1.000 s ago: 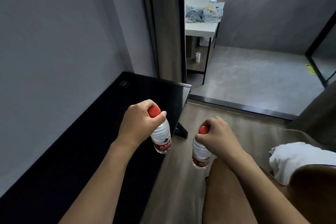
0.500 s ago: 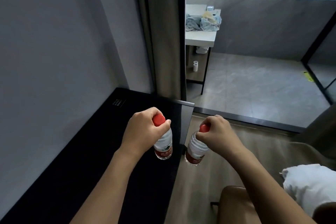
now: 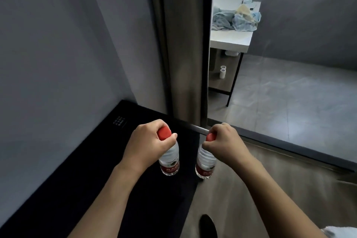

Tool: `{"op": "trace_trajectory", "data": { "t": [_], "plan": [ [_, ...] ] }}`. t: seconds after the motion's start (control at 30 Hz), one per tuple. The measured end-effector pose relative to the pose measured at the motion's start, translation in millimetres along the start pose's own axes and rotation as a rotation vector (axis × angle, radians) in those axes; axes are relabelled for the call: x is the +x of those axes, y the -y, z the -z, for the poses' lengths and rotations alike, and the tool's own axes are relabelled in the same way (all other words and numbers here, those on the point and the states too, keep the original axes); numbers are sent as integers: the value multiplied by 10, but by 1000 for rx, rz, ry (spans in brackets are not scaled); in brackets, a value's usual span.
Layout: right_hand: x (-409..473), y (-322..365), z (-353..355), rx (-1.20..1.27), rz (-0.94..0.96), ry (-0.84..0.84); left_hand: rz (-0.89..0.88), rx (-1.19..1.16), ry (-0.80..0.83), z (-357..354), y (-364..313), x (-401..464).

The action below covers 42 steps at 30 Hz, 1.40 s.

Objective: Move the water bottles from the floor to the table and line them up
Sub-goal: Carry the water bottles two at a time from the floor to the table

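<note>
I hold two clear water bottles with red caps and red labels, one in each hand. My left hand (image 3: 146, 143) grips the neck of the left bottle (image 3: 170, 162), which hangs upright over the black table (image 3: 96, 179) near its far right corner. My right hand (image 3: 225, 144) grips the neck of the right bottle (image 3: 205, 164), which hangs at the table's right edge, partly over the wooden floor (image 3: 270, 189). Whether either bottle touches the tabletop cannot be told.
A grey wall (image 3: 58, 44) runs along the table's left. A dark curtain (image 3: 183, 44) hangs behind the far corner. Beyond a glass partition stands a white counter (image 3: 229, 38) with crumpled cloths on a tiled floor. A dark shoe (image 3: 207, 226) shows below.
Both hands carried the bottles forward and left toward the table's far right corner. The right bottle came from over the floor up to the table's edge. The chair and white cloth dropped out of view.
</note>
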State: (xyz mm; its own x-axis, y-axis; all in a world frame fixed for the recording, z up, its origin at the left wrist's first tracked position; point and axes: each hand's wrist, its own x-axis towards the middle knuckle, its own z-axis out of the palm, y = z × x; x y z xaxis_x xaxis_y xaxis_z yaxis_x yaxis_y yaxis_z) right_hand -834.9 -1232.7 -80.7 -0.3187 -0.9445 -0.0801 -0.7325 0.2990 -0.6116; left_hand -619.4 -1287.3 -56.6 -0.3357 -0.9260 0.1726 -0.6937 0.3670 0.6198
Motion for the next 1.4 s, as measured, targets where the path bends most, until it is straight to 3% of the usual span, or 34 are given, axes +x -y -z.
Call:
{"op": "trace_trajectory", "data": {
  "t": [0.47, 0.7, 1.07, 1.4],
  "plan": [
    [1668, 247, -138, -4, 161, 133, 221, -6, -134, -124, 138, 1082],
    [1924, 697, -487, -15, 266, 192, 314, 25, -250, 82, 564, 1113],
    [2392, 1347, -1151, -79, 539, 508, 643, 120, -414, 212, 1111, 976],
    [2609, 2023, -1851, -149, 715, 653, 783, 231, -492, 449, 1718, 860]
  ]
}}
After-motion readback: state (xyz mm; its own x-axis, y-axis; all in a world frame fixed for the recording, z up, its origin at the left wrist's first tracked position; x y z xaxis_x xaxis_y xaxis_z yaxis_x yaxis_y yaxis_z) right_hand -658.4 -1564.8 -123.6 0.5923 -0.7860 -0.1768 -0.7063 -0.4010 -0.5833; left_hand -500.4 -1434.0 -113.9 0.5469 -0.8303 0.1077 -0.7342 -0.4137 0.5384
